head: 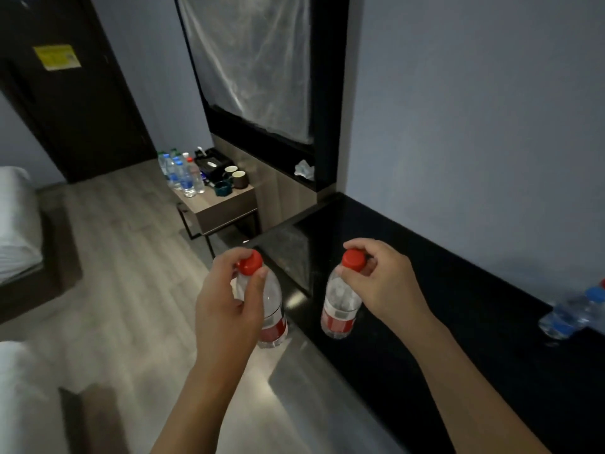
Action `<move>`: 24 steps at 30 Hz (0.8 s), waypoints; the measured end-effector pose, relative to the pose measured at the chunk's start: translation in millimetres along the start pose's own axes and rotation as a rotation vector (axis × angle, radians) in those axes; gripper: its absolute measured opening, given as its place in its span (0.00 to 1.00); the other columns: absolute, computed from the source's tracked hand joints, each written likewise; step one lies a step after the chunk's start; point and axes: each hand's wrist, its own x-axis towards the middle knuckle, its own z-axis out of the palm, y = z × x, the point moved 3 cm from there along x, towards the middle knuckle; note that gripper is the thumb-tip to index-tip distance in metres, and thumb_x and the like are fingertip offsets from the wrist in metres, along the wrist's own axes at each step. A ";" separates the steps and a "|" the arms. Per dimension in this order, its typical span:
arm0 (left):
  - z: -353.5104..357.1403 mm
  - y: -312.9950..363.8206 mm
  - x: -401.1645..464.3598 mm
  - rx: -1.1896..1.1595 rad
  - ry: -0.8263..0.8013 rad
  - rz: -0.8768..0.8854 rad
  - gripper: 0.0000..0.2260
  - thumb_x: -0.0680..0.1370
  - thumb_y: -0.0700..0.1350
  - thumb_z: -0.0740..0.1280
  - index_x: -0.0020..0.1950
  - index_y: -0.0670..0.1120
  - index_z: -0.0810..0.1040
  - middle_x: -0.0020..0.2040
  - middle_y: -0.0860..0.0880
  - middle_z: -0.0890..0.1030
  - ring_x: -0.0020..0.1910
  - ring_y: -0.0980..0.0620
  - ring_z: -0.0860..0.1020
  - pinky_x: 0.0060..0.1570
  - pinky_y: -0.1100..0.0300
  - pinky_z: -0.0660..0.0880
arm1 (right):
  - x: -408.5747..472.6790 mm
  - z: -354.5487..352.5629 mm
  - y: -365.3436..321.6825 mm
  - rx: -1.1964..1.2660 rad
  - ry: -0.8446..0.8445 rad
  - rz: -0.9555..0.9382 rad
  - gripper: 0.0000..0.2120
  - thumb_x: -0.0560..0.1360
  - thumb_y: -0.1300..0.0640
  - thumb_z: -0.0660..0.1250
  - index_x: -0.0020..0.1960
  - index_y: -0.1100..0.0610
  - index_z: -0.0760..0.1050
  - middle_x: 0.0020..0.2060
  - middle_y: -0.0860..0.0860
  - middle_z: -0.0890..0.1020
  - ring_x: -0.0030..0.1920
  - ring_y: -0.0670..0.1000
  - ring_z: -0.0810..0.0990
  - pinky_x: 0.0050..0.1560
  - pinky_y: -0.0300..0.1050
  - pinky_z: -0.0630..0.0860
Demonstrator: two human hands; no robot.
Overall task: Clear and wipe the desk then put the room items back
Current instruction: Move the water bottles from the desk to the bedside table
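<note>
I hold two clear water bottles with red caps and red labels by their necks. My left hand (pixel 229 303) grips the left bottle (pixel 273 309) above the wooden floor, just off the desk's front edge. My right hand (pixel 384 280) grips the right bottle (pixel 340 309) over the near end of the long black desk (pixel 458 322). Both bottles hang upright in the air. At the desk's right end lie several blue-capped water bottles (pixel 576 312), blurred.
A small wooden side table (pixel 226 204) ahead carries several water bottles (pixel 181 173), a black tissue box (pixel 212 165), two cups (pixel 236 176) and a teal ashtray (pixel 222 189). A plastic-covered wardrobe (pixel 255 60) stands behind it. Beds (pixel 16 224) lie left, a dark door (pixel 72 93) beyond.
</note>
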 end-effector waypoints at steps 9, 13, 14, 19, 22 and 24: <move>-77.1 -97.7 114.6 0.077 -0.015 -0.001 0.13 0.77 0.52 0.66 0.58 0.63 0.68 0.52 0.66 0.74 0.54 0.63 0.74 0.50 0.58 0.76 | 72.8 133.3 -60.2 0.052 -0.013 0.041 0.17 0.72 0.54 0.73 0.57 0.40 0.73 0.51 0.36 0.74 0.52 0.38 0.75 0.45 0.32 0.73; -82.6 -154.2 159.9 0.009 -0.041 -0.059 0.13 0.77 0.49 0.68 0.59 0.58 0.71 0.52 0.66 0.75 0.55 0.64 0.75 0.47 0.68 0.71 | 121.9 187.3 -73.1 0.072 -0.018 0.048 0.17 0.72 0.53 0.74 0.58 0.43 0.76 0.52 0.39 0.76 0.52 0.39 0.76 0.51 0.36 0.75; -83.8 -167.9 174.5 -0.012 -0.045 -0.072 0.12 0.77 0.48 0.68 0.59 0.58 0.71 0.52 0.66 0.75 0.55 0.65 0.75 0.46 0.69 0.71 | 136.8 202.8 -74.9 0.070 -0.024 0.043 0.17 0.71 0.53 0.74 0.58 0.44 0.76 0.52 0.39 0.77 0.52 0.39 0.76 0.54 0.38 0.76; -96.8 -229.5 260.0 0.015 -0.046 -0.070 0.13 0.77 0.48 0.69 0.58 0.60 0.71 0.52 0.66 0.76 0.55 0.65 0.75 0.40 0.69 0.74 | 226.8 281.0 -90.5 0.081 -0.057 -0.015 0.16 0.69 0.52 0.75 0.56 0.44 0.78 0.50 0.37 0.77 0.53 0.41 0.77 0.56 0.46 0.78; -113.6 -256.5 316.3 0.073 -0.082 -0.093 0.14 0.77 0.48 0.69 0.58 0.61 0.71 0.53 0.65 0.76 0.55 0.65 0.75 0.44 0.64 0.76 | 283.9 321.3 -111.7 0.082 -0.085 -0.045 0.16 0.70 0.52 0.75 0.55 0.42 0.76 0.51 0.37 0.76 0.54 0.41 0.76 0.56 0.47 0.78; -127.7 -274.6 352.4 0.112 -0.076 -0.080 0.14 0.77 0.48 0.70 0.57 0.62 0.71 0.53 0.65 0.76 0.56 0.64 0.75 0.44 0.63 0.76 | 323.2 348.8 -127.5 0.097 -0.080 -0.064 0.16 0.70 0.53 0.75 0.55 0.42 0.76 0.51 0.37 0.76 0.54 0.41 0.76 0.56 0.45 0.77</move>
